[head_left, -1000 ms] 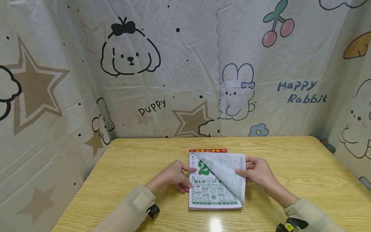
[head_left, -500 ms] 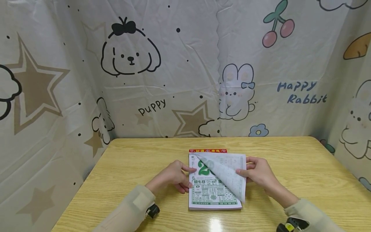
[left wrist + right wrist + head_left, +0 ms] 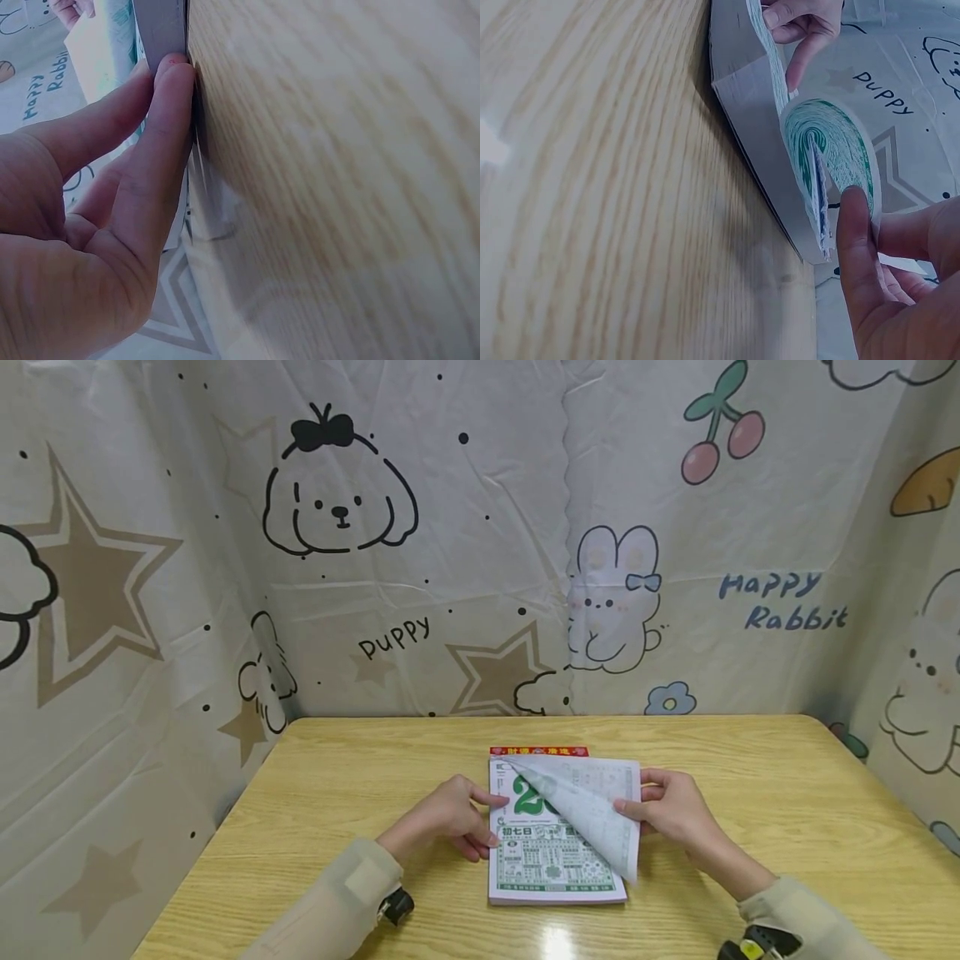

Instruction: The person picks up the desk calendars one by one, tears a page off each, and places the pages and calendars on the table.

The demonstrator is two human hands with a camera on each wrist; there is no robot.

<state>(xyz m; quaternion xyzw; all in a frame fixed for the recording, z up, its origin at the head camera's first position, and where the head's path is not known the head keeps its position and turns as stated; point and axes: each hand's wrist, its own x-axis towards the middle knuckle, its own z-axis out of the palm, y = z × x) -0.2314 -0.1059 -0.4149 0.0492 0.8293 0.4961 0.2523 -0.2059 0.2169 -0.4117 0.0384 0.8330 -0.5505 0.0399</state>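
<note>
A thick tear-off calendar (image 3: 551,864) with green print lies on the table. My left hand (image 3: 453,814) holds its left edge, one fingertip on the printed sheet and others against the side. In the left wrist view, the left hand's (image 3: 67,292) fingertips press the side of the page block (image 3: 159,34) down at table level. At the right, my right hand (image 3: 675,810) pinches the turned-over pages (image 3: 596,797), which fold diagonally and partly cover a large green numeral. Seen from the right wrist, the pages (image 3: 851,139) bend in a loop toward the right hand (image 3: 900,307).
A red header strip (image 3: 538,750) with gold characters shows above the calendar. The wood-grain table (image 3: 360,752) extends around it. Behind stands a pale curtain (image 3: 487,560) printed with cartoon animals and stars. Each forearm wears a beige sleeve (image 3: 341,877) with a small black device (image 3: 396,906).
My right hand and the turned-over pages have shifted very slightly to the right. The left hand keeps its place at the calendar's left edge.
</note>
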